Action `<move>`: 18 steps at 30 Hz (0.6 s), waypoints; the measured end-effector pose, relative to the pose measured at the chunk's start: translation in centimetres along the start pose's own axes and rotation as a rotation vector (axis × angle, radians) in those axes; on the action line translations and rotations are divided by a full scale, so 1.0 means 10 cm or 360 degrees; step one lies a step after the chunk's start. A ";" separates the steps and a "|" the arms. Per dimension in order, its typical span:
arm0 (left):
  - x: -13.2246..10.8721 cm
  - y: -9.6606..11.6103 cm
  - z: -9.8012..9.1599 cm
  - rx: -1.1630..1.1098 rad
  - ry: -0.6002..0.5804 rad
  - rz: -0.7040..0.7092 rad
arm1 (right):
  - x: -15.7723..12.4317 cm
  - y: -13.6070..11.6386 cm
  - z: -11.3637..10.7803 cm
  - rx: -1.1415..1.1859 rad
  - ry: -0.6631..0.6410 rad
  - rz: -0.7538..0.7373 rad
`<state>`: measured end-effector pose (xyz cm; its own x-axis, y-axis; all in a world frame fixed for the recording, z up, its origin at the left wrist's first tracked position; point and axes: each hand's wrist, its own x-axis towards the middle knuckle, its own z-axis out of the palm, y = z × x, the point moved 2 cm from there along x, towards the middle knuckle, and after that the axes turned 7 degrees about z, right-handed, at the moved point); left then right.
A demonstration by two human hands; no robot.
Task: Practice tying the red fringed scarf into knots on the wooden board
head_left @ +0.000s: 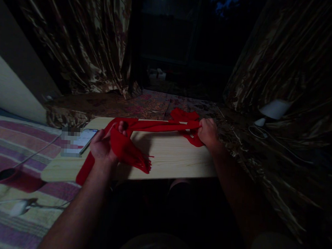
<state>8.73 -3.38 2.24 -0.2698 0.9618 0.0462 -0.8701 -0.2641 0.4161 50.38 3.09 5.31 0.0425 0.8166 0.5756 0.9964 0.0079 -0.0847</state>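
Observation:
A long red scarf (157,126) lies stretched across a pale wooden board (172,158) in dim light. My left hand (105,145) is closed round the scarf's left part, where a fringed end hangs down toward the board's front edge. My right hand (207,132) is closed on the scarf at the right, beside a bunched heap of red cloth (184,115). The stretch between my hands is pulled fairly taut, just above the board.
A phone (84,139) with a lit screen rests on the board's left corner. A dark red cup (14,178) lies on a striped blanket (11,146) at the left, near a white cable. Patterned curtains (84,42) hang behind; a white lamp (272,109) sits right.

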 end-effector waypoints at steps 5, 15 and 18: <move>-0.19 0.48 -0.09 -0.0021 -0.0168 0.0072 | -0.26 -0.03 0.10 -0.0039 -0.0014 -0.0138; -0.35 0.78 -0.43 0.0461 0.0727 0.0005 | -0.73 0.13 0.59 0.0020 0.0066 -0.0052; -0.47 0.70 -0.37 0.0605 0.0695 0.0161 | -0.74 0.20 0.63 0.0091 0.0192 0.0048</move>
<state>2.38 -10.02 1.54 -0.5590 0.7930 -0.2424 -0.6438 -0.2309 0.7295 51.58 0.73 -4.21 0.0842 0.7418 0.6653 0.9888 0.0202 -0.1477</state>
